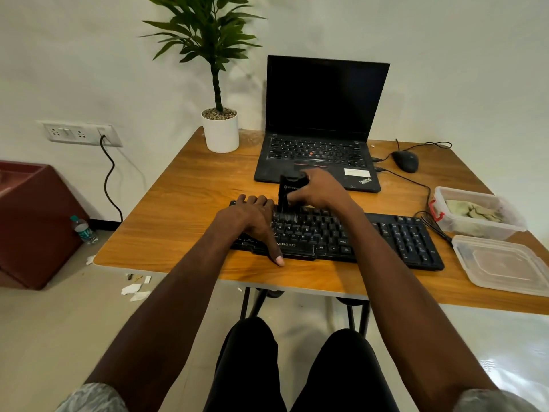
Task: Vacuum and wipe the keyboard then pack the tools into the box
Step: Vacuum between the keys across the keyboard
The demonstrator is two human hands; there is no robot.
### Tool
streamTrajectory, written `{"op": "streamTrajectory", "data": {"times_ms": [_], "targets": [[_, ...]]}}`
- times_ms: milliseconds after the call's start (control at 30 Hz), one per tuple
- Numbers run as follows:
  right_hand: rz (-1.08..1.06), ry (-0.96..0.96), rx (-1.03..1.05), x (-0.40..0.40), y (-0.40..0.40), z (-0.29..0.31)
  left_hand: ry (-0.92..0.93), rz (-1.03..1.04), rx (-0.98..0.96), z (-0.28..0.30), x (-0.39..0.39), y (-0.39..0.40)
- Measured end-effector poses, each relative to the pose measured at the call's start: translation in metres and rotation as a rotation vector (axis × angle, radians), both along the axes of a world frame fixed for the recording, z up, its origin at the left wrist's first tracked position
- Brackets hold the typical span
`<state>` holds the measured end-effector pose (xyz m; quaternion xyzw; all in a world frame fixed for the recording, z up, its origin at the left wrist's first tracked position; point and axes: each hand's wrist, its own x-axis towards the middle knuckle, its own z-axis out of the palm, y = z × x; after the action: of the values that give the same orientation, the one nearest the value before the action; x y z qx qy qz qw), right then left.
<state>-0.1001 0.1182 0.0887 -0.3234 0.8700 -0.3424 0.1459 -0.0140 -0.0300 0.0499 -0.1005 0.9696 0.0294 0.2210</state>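
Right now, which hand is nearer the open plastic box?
Right. The right hand holds the vacuum mid-keyboard, toward the plastic box; the left hand presses the keyboard's far end.

Grey short sleeves (92, 396), black trousers (297, 367)

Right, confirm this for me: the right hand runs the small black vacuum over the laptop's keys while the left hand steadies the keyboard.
Not quite. In the head view the right hand holds the small black vacuum over the keyboard, not the laptop behind it. The left hand does steady the keyboard.
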Motion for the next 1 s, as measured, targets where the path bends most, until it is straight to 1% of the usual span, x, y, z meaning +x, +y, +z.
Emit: {"op": "streamTrajectory", "data": {"times_ms": [67, 100, 167, 233, 267, 300, 433, 467, 567, 600, 633, 667, 700, 767, 800, 833, 900, 967, 1000], "targets": [[-0.131, 0.123, -0.06, -0.004, -0.007, -0.005, -0.01, 0.002, -0.006, 0.002, 0.001, 0.001], [-0.139, 0.144, -0.07, -0.005, -0.009, -0.007, -0.013, 0.001, -0.012, 0.003, 0.001, 0.002], [-0.032, 0.082, -0.018, -0.003, -0.007, -0.006, -0.022, 0.005, -0.017, 0.004, 0.001, 0.003], [0.11, -0.057, 0.035, -0.001, -0.003, -0.001, -0.034, 0.014, -0.016, 0.003, 0.0, 0.003], [0.142, -0.107, 0.038, -0.001, -0.002, 0.002, -0.035, 0.018, -0.013, 0.003, 0.0, 0.003], [0.13, -0.103, 0.034, -0.002, -0.002, 0.002, -0.031, 0.019, -0.007, 0.002, 0.0, 0.002], [-0.12, 0.11, -0.047, -0.006, -0.007, -0.006, -0.016, 0.007, 0.008, 0.001, 0.001, 0.001], [-0.123, 0.112, -0.049, -0.003, -0.006, -0.007, -0.01, 0.01, 0.014, 0.0, 0.002, 0.001], [0.041, 0.026, 0.051, 0.011, 0.002, -0.001, 0.012, 0.037, 0.035, 0.0, 0.002, -0.002], [0.077, -0.006, 0.078, 0.016, 0.005, 0.001, 0.014, 0.043, 0.04, -0.001, 0.002, -0.003], [0.067, -0.022, 0.089, 0.016, 0.01, 0.001, 0.013, 0.041, 0.041, -0.001, 0.001, -0.004], [0.007, -0.018, 0.08, 0.014, 0.015, 0.0, 0.01, 0.038, 0.039, -0.001, 0.0, -0.004], [-0.101, 0.018, 0.069, 0.011, 0.02, -0.002, 0.003, 0.037, 0.037, -0.002, -0.001, -0.003], [-0.361, 0.166, 0.072, 0.008, 0.028, -0.007, -0.007, 0.039, 0.043, -0.002, -0.002, -0.002], [-0.433, 0.233, 0.074, 0.011, 0.028, -0.009, -0.004, 0.041, 0.046, -0.003, -0.002, -0.003], [-0.437, 0.269, 0.065, 0.016, 0.025, -0.01, 0.001, 0.043, 0.047, -0.003, -0.002, -0.003], [-0.3, 0.23, 0.064, 0.032, 0.015, -0.009, 0.022, 0.032, 0.045, -0.002, 0.002, -0.003], [-0.172, 0.084, 0.015, 0.045, 0.01, -0.012, 0.049, 0.021, 0.053, -0.002, 0.006, -0.002], [-0.171, 0.01, -0.032, 0.047, 0.012, -0.012, 0.064, 0.021, 0.057, -0.002, 0.009, -0.002]]}}
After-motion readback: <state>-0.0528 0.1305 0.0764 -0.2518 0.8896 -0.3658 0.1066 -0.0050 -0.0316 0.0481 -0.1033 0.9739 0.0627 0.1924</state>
